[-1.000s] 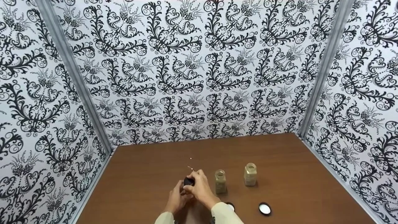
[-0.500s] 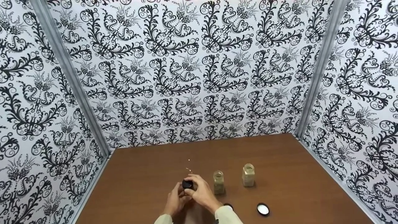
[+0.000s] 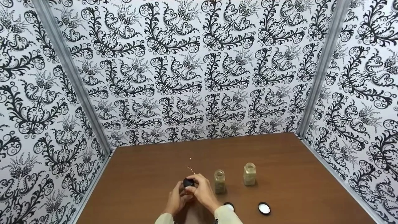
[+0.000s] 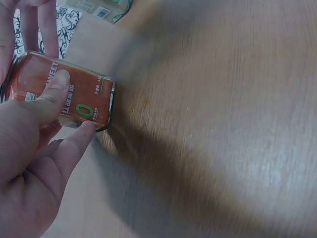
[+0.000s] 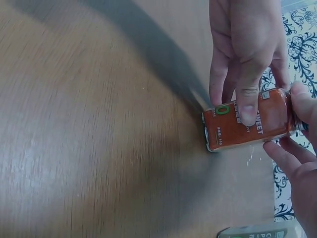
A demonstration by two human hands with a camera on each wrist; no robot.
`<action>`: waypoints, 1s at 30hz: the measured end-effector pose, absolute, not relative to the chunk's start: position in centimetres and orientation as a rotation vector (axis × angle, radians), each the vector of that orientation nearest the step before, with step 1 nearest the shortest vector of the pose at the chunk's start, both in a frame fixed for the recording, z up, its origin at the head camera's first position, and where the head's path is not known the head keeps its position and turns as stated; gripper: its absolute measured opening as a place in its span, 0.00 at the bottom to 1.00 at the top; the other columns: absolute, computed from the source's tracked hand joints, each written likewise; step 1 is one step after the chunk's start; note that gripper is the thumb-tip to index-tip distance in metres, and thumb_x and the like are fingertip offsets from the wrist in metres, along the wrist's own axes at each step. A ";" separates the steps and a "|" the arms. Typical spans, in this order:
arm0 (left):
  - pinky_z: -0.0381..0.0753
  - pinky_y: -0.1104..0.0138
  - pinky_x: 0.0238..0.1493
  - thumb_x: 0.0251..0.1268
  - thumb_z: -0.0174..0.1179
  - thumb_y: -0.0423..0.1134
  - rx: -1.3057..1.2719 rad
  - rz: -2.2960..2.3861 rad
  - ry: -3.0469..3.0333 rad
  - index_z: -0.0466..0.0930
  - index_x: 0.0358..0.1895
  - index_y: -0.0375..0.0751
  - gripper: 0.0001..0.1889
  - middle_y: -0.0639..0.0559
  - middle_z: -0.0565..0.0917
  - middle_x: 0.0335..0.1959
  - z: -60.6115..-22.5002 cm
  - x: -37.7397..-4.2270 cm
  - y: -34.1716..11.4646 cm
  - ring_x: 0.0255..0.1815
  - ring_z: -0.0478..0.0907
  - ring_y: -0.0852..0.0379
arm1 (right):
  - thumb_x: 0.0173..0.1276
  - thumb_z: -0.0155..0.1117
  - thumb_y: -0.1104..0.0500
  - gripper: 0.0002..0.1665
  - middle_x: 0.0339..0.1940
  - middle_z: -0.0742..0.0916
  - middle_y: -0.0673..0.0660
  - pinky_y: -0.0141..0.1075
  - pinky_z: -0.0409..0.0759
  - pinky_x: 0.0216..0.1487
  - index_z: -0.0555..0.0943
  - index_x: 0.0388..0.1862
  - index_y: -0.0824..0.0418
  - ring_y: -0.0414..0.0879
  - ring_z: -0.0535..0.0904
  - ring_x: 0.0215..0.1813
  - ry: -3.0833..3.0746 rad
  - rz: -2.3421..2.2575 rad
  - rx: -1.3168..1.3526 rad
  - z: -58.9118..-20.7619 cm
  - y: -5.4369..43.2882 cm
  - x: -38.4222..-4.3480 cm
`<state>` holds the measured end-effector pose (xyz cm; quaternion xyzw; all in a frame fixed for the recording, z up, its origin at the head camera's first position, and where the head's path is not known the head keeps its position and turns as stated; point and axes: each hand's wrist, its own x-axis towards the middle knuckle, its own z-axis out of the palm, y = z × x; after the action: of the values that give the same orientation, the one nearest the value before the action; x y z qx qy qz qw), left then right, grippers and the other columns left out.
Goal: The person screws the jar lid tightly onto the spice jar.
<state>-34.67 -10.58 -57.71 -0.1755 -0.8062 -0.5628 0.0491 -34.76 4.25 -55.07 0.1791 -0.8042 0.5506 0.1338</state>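
Observation:
My left hand (image 3: 175, 200) grips a glass spice jar (image 4: 101, 94) of orange-red powder by its body. Its thumb lies across the printed label. My right hand (image 3: 203, 192) holds the black lid (image 3: 188, 182) at the jar's neck between thumb and fingers. In the right wrist view the jar lies sideways in the picture, its base pointing left and its neck by the right hand's fingers (image 5: 303, 104). Just right of the hands stands an uncovered glass jar (image 3: 219, 185) of greenish powder. A similar uncovered jar (image 3: 249, 175) is farther right.
Two black lids lie nearer on the brown table (image 3: 149, 174): one lid (image 3: 264, 208) with its white inside up, the other lid (image 3: 229, 205) partly behind the right sleeve. White specks (image 3: 190, 169) dot the table beyond the hands. Patterned walls (image 3: 186, 77) enclose the back and sides.
My right hand's fingers have shifted around the black lid, whose visible angle varies between frames. Both hands stay in nearly the same place. The other jars and lids have not moved.

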 end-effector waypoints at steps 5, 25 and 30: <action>0.86 0.56 0.51 0.56 0.71 0.30 -0.527 -1.583 -2.499 0.73 0.57 0.31 0.25 0.30 0.84 0.55 -57.9 -34.7 -10.5 0.53 0.84 0.35 | 0.56 0.75 0.67 0.19 0.47 0.85 0.60 0.47 0.82 0.59 0.84 0.48 0.66 0.58 0.83 0.55 -2.322 1.603 0.533 -55.1 4.3 -34.7; 0.86 0.64 0.50 0.57 0.67 0.24 -0.507 -2.048 -2.322 0.69 0.58 0.23 0.26 0.24 0.79 0.58 -58.5 -35.1 -10.5 0.52 0.84 0.51 | 0.56 0.74 0.69 0.19 0.47 0.85 0.58 0.44 0.83 0.57 0.83 0.48 0.63 0.51 0.83 0.53 -2.307 1.536 0.616 -55.4 4.7 -35.2; 0.85 0.58 0.53 0.55 0.71 0.27 -0.523 -1.721 -2.440 0.73 0.55 0.28 0.25 0.26 0.82 0.56 -58.7 -35.1 -10.5 0.54 0.84 0.39 | 0.55 0.75 0.68 0.19 0.46 0.85 0.58 0.43 0.83 0.56 0.83 0.47 0.63 0.52 0.84 0.53 -2.299 1.542 0.615 -55.3 4.6 -35.1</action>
<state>-35.12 -10.55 -58.69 -0.1724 -0.8037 -0.5668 0.0552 -35.11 4.60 -55.32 0.2145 -0.8012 0.5374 0.1524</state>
